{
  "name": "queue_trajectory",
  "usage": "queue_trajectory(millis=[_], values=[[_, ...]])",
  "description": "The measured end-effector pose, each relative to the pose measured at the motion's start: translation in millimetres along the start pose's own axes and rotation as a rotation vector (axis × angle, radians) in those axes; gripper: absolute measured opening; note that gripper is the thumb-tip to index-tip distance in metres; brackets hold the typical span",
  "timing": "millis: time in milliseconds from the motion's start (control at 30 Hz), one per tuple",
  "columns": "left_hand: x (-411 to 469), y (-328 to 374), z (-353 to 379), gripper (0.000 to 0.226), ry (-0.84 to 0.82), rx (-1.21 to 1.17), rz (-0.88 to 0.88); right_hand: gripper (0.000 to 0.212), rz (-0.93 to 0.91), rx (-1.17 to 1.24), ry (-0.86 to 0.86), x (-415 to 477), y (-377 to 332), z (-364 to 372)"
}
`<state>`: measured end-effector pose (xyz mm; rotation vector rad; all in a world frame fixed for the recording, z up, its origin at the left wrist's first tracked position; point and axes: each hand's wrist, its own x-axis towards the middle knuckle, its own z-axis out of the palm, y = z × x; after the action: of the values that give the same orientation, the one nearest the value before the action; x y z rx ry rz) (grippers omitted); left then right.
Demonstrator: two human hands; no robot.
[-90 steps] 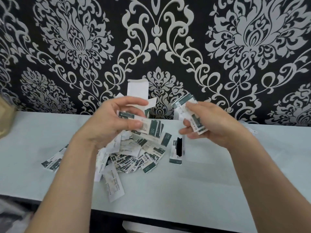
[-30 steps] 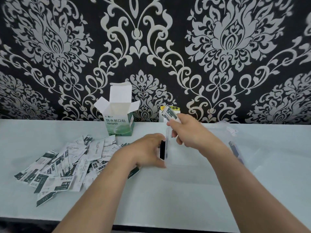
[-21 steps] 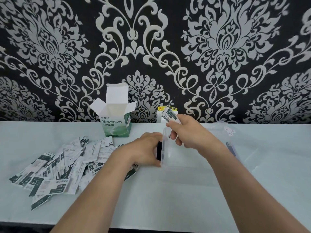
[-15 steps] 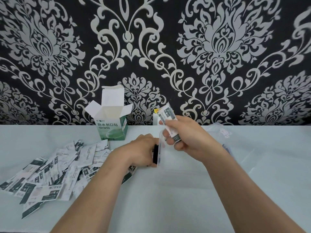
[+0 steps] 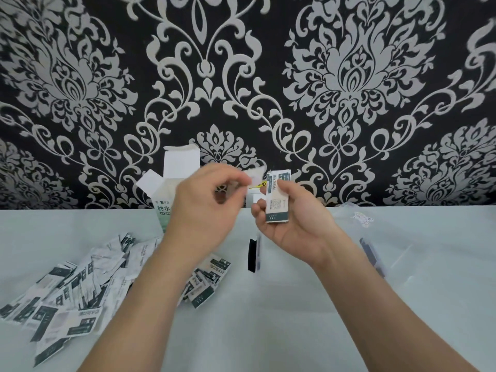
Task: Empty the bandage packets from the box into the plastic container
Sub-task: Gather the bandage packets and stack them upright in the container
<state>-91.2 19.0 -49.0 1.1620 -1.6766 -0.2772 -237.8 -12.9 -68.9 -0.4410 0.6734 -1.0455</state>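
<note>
My right hand grips a small stack of green-and-white bandage packets upright above the table. My left hand is raised beside it, its thumb and forefinger pinching a pale, motion-blurred packet. Below my hands lies the clear plastic container, with a black latch at its left end; neither hand touches it. The open white-and-green bandage box stands upright by the wall, partly hidden by my left hand. Several loose packets are heaped on the table at the left.
The pale table runs up to a black-and-silver patterned wall. A small white item with a yellow label stands against the wall behind my hands. A clear lid or bag with a sticker lies to the right of the container.
My left hand has let go of the container's latch end and risen to the stack in my right hand. My right hand has turned the stack upright and lifted it a little.
</note>
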Motion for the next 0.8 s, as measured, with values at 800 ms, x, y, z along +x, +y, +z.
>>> queue_trajectory(millis=[800], values=[[-3.2,-10.7,-10.3,0.040,-0.347,-0.125,-0.182,0.020,0.137,-0.805,-0.323,-25.3,-11.0,1.2]])
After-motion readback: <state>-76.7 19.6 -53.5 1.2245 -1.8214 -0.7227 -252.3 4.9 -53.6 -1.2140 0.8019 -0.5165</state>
